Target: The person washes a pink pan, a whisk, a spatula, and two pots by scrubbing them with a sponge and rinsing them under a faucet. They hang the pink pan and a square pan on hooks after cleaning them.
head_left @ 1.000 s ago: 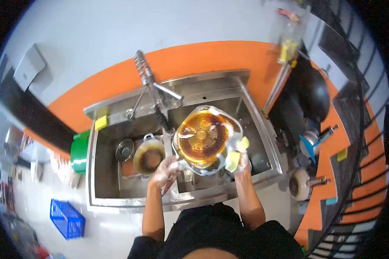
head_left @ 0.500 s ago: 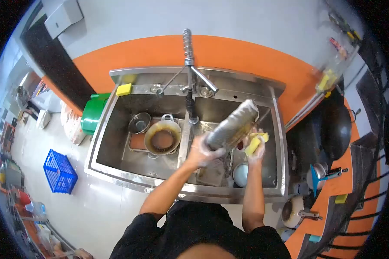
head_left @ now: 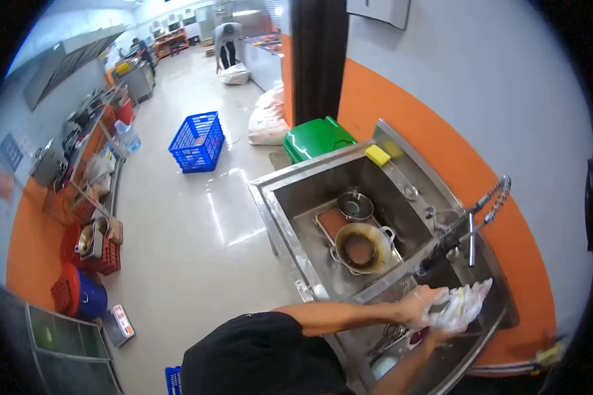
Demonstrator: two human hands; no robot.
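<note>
My left hand point(head_left: 416, 305) is closed on the edge of a metal pan point(head_left: 469, 304), held over the right sink basin. White suds cover the pan, so its outline is hard to make out. My right hand point(head_left: 439, 333) is against it from below, fingers mostly hidden by foam; a trace of yellow from the sponge shows there. In the left basin, a two-handled pot point(head_left: 360, 250) with brown residue and a small dark pan point(head_left: 355, 206) rest on a tray point(head_left: 329, 222). Utensils point(head_left: 390, 336) and a pale bowl point(head_left: 383, 366) lie below my hands.
The spring-hose faucet point(head_left: 471, 227) rises behind the basins. A yellow sponge point(head_left: 377, 155) sits on the sink's far corner. Beside the sink stands a green bin point(head_left: 318, 139), and a blue crate point(head_left: 198, 142) is on the floor. Farther off, a person point(head_left: 228, 43) bends over a white sack point(head_left: 235, 74).
My view has swung left, bringing more of the floor and room into sight. The pan has turned, and my two hands have come closer together on it.
</note>
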